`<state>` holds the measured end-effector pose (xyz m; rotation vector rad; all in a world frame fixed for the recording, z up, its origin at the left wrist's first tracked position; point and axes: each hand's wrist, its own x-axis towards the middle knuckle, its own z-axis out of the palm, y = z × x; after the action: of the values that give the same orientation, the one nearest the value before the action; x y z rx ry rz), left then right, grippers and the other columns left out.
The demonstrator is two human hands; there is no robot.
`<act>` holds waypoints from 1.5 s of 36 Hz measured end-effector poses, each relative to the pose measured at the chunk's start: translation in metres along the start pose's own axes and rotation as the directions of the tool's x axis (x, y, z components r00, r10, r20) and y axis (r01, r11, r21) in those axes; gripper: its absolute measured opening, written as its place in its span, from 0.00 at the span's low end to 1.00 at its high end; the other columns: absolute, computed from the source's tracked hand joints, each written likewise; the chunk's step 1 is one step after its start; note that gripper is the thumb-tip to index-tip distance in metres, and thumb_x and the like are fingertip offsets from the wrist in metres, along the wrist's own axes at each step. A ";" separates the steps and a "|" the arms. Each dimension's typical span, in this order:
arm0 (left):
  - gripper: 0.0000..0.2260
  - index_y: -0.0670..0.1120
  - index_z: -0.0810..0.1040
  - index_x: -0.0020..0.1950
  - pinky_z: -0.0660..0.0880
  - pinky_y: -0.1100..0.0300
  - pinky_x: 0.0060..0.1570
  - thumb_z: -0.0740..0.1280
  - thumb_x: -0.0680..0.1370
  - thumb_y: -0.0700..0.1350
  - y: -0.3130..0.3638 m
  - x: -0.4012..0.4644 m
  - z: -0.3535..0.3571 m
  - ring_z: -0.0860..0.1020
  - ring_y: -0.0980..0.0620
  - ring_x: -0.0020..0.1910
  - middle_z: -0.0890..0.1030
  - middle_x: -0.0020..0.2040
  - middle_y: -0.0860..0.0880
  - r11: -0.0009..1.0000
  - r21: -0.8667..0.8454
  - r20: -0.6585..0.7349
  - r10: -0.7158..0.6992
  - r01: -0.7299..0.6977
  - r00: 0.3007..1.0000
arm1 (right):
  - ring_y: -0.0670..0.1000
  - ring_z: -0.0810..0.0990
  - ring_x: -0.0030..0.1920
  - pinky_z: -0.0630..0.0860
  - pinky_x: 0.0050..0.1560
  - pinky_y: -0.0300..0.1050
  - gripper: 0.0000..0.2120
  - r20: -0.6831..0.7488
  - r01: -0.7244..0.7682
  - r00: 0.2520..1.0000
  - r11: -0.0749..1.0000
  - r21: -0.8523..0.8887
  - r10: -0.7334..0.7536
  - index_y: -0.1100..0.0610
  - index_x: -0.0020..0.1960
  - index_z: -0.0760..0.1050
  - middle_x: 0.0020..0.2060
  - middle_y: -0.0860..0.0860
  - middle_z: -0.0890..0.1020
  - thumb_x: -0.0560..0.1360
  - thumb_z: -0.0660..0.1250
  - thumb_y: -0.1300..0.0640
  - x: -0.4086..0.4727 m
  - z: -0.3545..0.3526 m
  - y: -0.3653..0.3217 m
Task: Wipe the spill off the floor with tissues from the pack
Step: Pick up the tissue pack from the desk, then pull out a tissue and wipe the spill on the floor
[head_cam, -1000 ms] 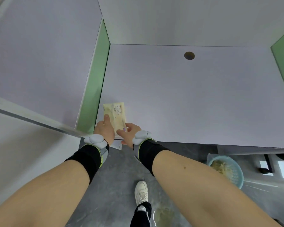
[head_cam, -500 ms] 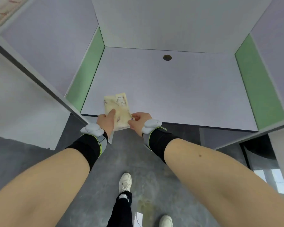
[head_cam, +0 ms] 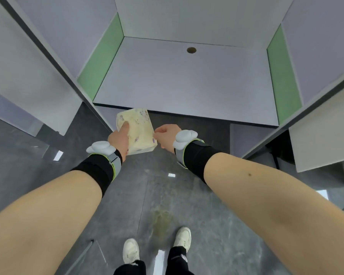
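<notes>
Left hand: our left hand (head_cam: 119,140) holds the tissue pack (head_cam: 136,131) from its left side, thumb laid flat along the top face, fingers wrapped beneath.
Right hand: our right hand (head_cam: 167,135) is curled narrow, fingertips pinching at the right edge of the pack; we cannot tell whether a tissue is gripped.
Tissue pack: pale yellow, printed wrapper, held in the air just near of the desk (head_cam: 187,86) front edge, above the floor (head_cam: 127,195).
Spill: a yellowish-brown spill (head_cam: 161,222) lies on the dark grey floor, near of the hands, just far of our right shoe (head_cam: 183,238) and right of our left shoe (head_cam: 130,251).
Wrists: each carries a black band with a grey-white unit.
Desk: pale top, green side panels, one round hole (head_cam: 191,50) at the far side.
</notes>
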<state>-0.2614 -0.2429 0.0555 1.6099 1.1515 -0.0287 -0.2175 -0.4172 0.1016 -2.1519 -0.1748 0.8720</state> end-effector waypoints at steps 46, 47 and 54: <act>0.25 0.42 0.77 0.49 0.73 0.48 0.52 0.51 0.81 0.61 -0.414 -0.014 -0.036 0.75 0.43 0.43 0.78 0.41 0.46 0.987 0.145 0.117 -0.092 0.075 0.989 | 0.50 0.73 0.33 0.76 0.31 0.46 0.09 -0.116 -0.190 0.976 0.980 -0.057 0.183 0.47 0.41 0.65 0.44 0.49 0.75 0.67 0.60 0.59 -0.066 0.345 0.241; 0.25 0.42 0.77 0.50 0.73 0.47 0.52 0.51 0.81 0.61 -0.426 -0.007 -0.029 0.75 0.43 0.43 0.79 0.42 0.45 0.987 0.135 0.132 -0.106 0.088 0.986 | 0.50 0.74 0.35 0.79 0.33 0.48 0.10 -0.123 -0.148 0.983 0.984 -0.103 0.135 0.47 0.42 0.66 0.46 0.49 0.74 0.67 0.60 0.61 -0.057 0.354 0.255; 0.25 0.50 0.78 0.52 0.72 0.52 0.49 0.51 0.78 0.66 -0.496 0.049 0.015 0.77 0.42 0.46 0.81 0.47 0.46 0.984 0.150 0.090 -0.108 0.094 0.990 | 0.55 0.77 0.45 0.77 0.46 0.45 0.17 -0.044 -0.186 0.982 0.930 -0.316 0.182 0.48 0.54 0.77 0.55 0.51 0.73 0.69 0.60 0.61 0.012 0.402 0.332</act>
<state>-0.5624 -0.2599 -0.3417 1.6567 1.1755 -0.2603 -0.5165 -0.3863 -0.3247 -2.5077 -0.1136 0.9902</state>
